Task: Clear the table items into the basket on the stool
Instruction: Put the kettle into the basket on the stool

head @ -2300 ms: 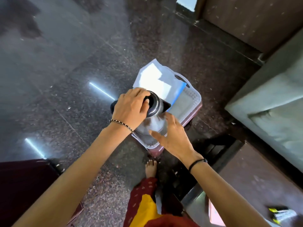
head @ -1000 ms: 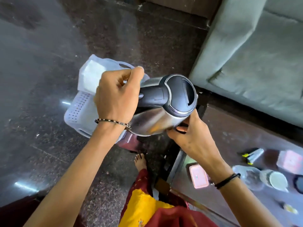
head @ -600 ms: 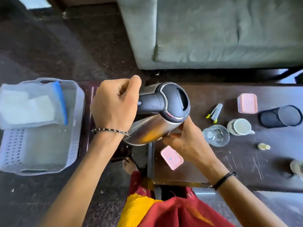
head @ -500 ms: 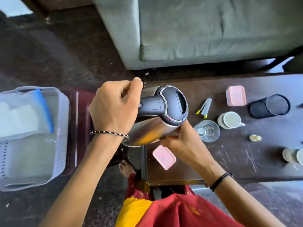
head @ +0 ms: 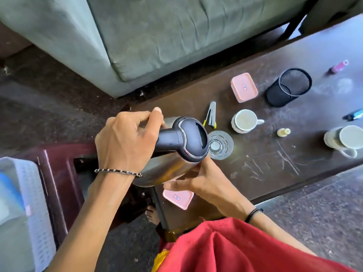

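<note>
Centre of frame: kettle (head: 182, 142), steel body with black lid, held above the table's (head: 255, 173) left end.
Change: basket (head: 29, 203) has slid to the lower-left edge; more tabletop shows at right.
Left hand (head: 125, 142): closed around the black handle.
Right hand (head: 204, 181): fingers spread, cupping the steel body from below.
Hidden: kettle base behind both hands; basket cut off, blurred; stool (head: 62, 179) partly covered.
Axis: tilted, lid toward upper right, probably spout too.
</note>
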